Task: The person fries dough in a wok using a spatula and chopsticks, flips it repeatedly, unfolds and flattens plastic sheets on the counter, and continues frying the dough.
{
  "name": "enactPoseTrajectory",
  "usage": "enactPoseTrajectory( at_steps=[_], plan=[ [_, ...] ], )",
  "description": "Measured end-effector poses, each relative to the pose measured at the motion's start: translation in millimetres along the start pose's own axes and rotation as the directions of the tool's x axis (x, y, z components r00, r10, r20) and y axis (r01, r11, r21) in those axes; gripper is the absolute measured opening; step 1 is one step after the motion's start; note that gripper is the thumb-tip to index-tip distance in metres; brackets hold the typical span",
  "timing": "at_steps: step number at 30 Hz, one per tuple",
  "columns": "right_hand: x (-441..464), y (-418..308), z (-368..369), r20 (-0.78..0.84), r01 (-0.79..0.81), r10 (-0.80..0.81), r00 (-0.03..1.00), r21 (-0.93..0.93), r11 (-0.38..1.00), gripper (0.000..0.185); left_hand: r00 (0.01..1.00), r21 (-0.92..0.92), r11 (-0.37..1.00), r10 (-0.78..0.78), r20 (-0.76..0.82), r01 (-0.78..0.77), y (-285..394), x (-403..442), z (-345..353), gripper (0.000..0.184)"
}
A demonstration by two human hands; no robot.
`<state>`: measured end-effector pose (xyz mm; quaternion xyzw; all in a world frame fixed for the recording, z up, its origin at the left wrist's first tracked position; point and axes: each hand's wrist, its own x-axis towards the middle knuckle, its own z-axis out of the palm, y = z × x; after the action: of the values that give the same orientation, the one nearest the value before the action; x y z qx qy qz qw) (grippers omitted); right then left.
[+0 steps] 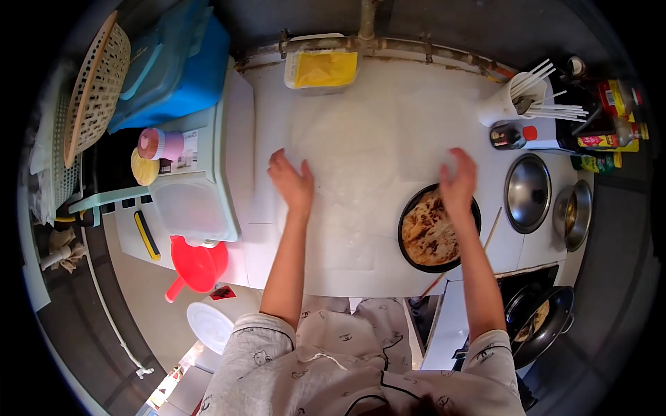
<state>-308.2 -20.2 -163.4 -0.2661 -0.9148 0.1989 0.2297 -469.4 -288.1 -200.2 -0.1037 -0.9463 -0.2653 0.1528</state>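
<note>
My left hand [292,183] is over the left part of the white tabletop [354,166], fingers spread and holding nothing. My right hand [458,184] is over the upper right edge of a round black pan or plate [402,239], fingers apart and slightly blurred, with nothing seen in them. A browned flatbread [429,232] lies in that black dish, partly hidden by my right hand and forearm. Beside it, a thin wooden chopstick [493,229] slants out from under my right forearm. I cannot tell whether either hand touches the surface below.
At the back stands a plastic box with yellow contents [325,68]. To the right are a metal lid [528,193], a metal bowl [573,215], a dark sauce bottle [507,136] and a wok [546,329]. A red ladle [199,264] and pale green cabinet [195,201] stand left.
</note>
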Motion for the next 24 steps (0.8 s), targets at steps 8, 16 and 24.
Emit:
enactPoseTrajectory(
  at_steps=[8, 16, 24],
  plan=[
    [-54, -151, 55, 0.249, 0.008, -0.117, 0.961, 0.399, 0.917, 0.036, 0.965, 0.008, 1.000, 0.006, 0.263, -0.008, 2, 17, -27, 0.012],
    [-52, -148, 65, 0.422, -0.355, 0.144, 0.895, 0.480, 0.802, 0.030, 0.796, -0.647, 0.477, -0.239, 0.557, 0.595, 53, 9, -70, 0.040],
    [-40, -141, 17, 0.512, -0.615, 0.377, 0.772, 0.750, 0.242, 0.024, 0.595, -0.548, 0.260, -0.506, 0.624, 0.795, 14, -17, -67, 0.058]
  ],
)
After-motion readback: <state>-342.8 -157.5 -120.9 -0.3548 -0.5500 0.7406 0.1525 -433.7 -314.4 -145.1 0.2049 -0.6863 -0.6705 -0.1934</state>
